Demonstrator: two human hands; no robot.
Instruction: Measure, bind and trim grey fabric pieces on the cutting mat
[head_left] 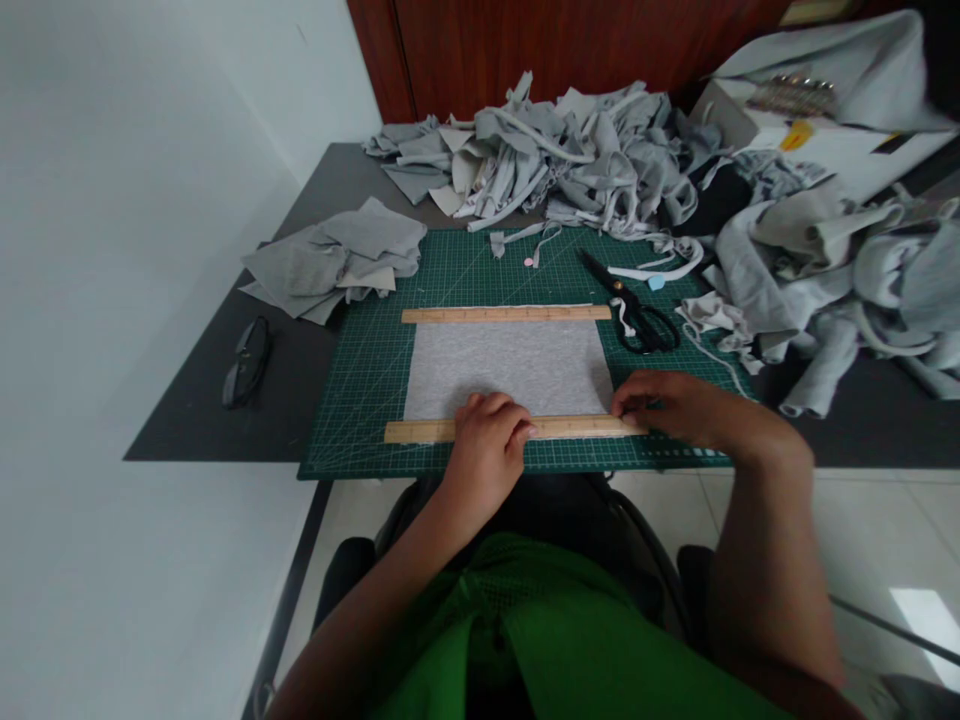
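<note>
A rectangle of grey fabric (510, 365) lies flat on a green cutting mat (356, 370). One wooden ruler (506, 314) lies across its far edge, and a second wooden ruler (420, 431) lies along its near edge. My left hand (491, 440) is closed over the middle of the near ruler, pressing it down. At that ruler's right end, my right hand (667, 405) pinches at the near right corner of the fabric; the fingers partly hide the contact. Black-handled scissors (637, 318) rest on the mat just right of the fabric.
Folded grey fabric pieces (337, 255) overlap the mat's far left corner. Glasses (247, 362) lie on the dark table (195, 410). A big heap of grey scraps (555, 150) spans the back, with more rolled fabric (817, 260) and a white box (847, 145) at right.
</note>
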